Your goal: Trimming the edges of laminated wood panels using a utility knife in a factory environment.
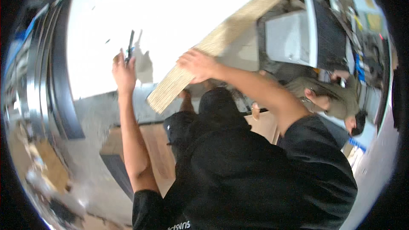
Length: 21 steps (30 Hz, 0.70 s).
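A long, narrow, tan strip with a ribbed face (236,26) slants across the view, from near my body up to the far right. My right hand (198,64) is closed over its nearer half, with the fingers across the ribbed face. To the left, my left hand (124,73) pinches a slim dark tool (130,47) between thumb and fingers. The tool points away from me over a white board (162,8) and has a small blue spot. Its exact kind is too small to tell. Shadows of the hand and tool fall on the board.
Dark long profiles (59,72) stand along the left side. A brown wooden panel (155,140) lies below my left forearm. Another person (332,96) is close by on the right, near a pale grey box-like piece (287,36). Cardboard (51,164) lies at the lower left.
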Available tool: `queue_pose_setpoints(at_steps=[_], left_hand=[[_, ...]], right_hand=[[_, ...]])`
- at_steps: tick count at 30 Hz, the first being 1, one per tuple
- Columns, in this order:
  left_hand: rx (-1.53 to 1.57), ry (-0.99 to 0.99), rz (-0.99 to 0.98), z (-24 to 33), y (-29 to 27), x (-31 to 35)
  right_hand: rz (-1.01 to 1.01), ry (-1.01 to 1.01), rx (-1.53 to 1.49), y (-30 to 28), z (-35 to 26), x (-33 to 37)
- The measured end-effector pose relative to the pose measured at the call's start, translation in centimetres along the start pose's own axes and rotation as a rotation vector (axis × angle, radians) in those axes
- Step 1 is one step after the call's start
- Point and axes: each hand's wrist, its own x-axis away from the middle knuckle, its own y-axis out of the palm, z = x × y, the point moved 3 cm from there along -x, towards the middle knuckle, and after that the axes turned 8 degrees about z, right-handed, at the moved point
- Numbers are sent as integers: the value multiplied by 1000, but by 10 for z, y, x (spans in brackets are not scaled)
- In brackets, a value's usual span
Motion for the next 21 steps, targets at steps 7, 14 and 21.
queue_pose_setpoints(at_steps=[7, 14, 21], left_hand=[[170, -112, -381, 36, -29, 149], [550, -198, -254, 27, -9, 199], [507, -66, -137, 13, -2, 209]], right_hand=[[169, -26, -24, 2, -1, 20], [405, -3, -50, -7, 6, 31], [509, -74, -34, -10, -2, 22]])
